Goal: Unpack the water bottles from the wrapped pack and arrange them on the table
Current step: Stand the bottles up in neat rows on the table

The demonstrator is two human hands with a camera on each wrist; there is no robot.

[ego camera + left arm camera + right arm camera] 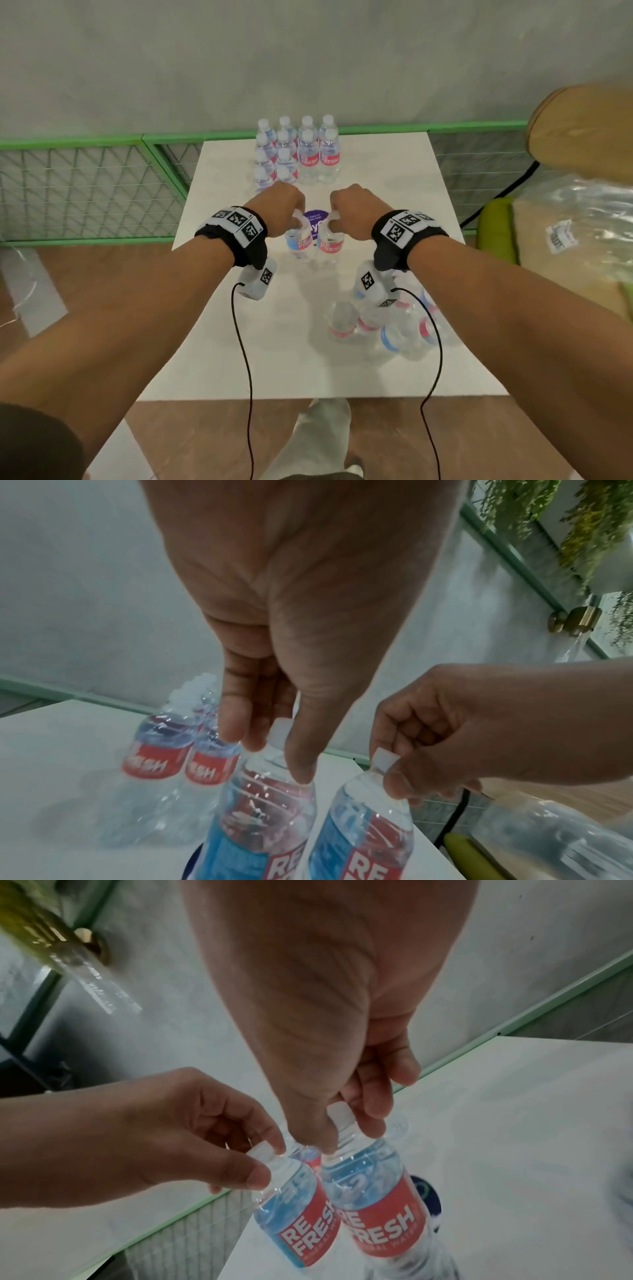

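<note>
Two clear water bottles with red and blue labels are held side by side over the middle of the white table (pixel 239 359). My left hand (pixel 296 214) pinches the white cap of the left bottle (pixel 298 241), also seen in the left wrist view (pixel 267 818). My right hand (pixel 334 216) pinches the cap of the right bottle (pixel 329 243), which the right wrist view (pixel 373 1191) shows close up. Whether their bases touch the table I cannot tell. Several bottles (pixel 298 150) stand in rows at the table's far end. Several more bottles (pixel 387 322) lie in a heap under my right forearm.
A round purple sticker (pixel 317 219) lies on the table behind the held bottles. To the right stands a chair with a wooden back (pixel 582 130), crumpled clear plastic wrap (pixel 575 233) on it. A green-framed mesh fence (pixel 85 185) runs behind the table.
</note>
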